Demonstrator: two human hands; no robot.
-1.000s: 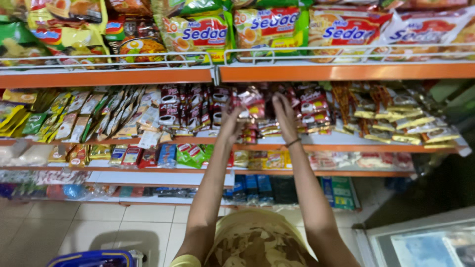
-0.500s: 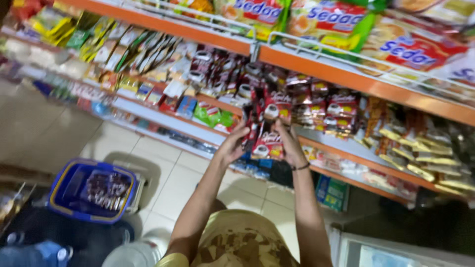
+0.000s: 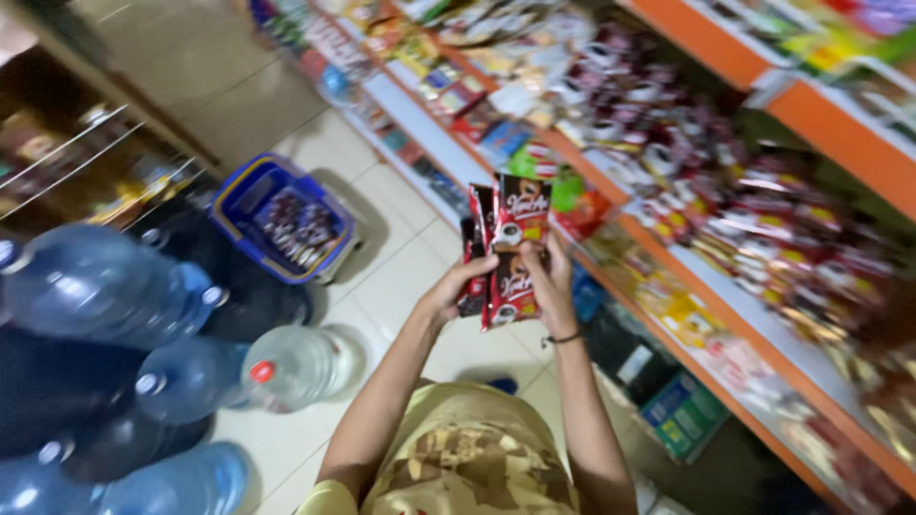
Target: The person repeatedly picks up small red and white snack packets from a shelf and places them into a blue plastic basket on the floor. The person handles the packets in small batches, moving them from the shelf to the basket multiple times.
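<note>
- Step in hand, as I judge it: a strip of dark red and black glossy sachets (image 3: 506, 250), printed with a cup picture, is held up in front of the chest, clear of the orange-edged shop shelf (image 3: 668, 243) on the right.
- The left hand (image 3: 456, 286) grips the strip's lower left edge, fingers curled narrow around it.
- The right hand (image 3: 551, 278) closes on the right side, thumb across the front; a dark band sits at that wrist.
- Both forearms rise from below, elbows bent, hands close together.
- A blue plastic shopping basket (image 3: 286, 217) holding similar packets stands on the pale tiled floor (image 3: 401, 277), down to the left.
- Large clear water bottles (image 3: 105, 296) crowd the left edge.
- Any next move calls for a steady two-handed hold, since the strip hangs loose; the picture is blurred.
</note>
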